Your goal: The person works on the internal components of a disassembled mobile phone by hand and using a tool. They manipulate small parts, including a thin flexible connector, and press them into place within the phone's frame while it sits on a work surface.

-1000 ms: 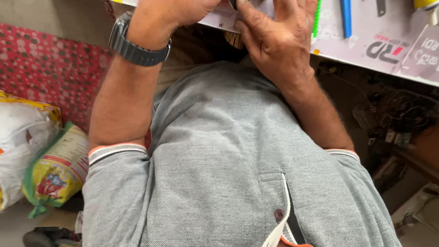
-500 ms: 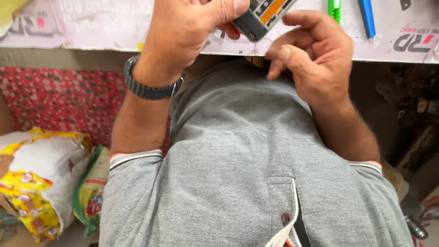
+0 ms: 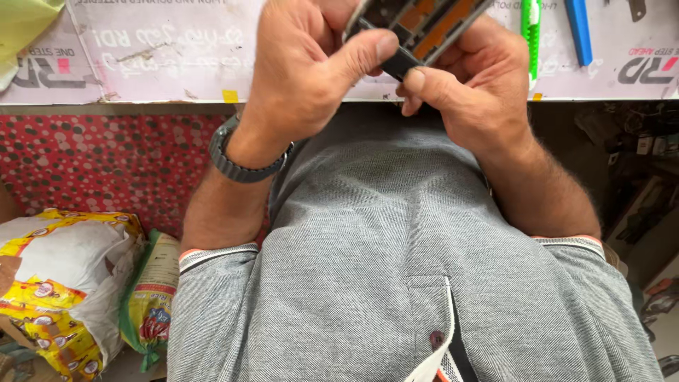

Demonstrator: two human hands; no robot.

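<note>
Sacks of goods [image 3: 64, 283] slump on the floor at 8 o'clock. Up at 12, left hand [image 3: 304, 71] and right hand [image 3: 474, 85] both have a grip clamped on a black-and-orange device [image 3: 417, 28] above the surface [image 3: 155, 64]. Looks mid-fiddle, nothing visibly finished. Device's top is cut off, so can't tell what it is.

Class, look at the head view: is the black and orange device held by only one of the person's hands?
No: both the left hand and the right hand grip the black and orange device.
</note>
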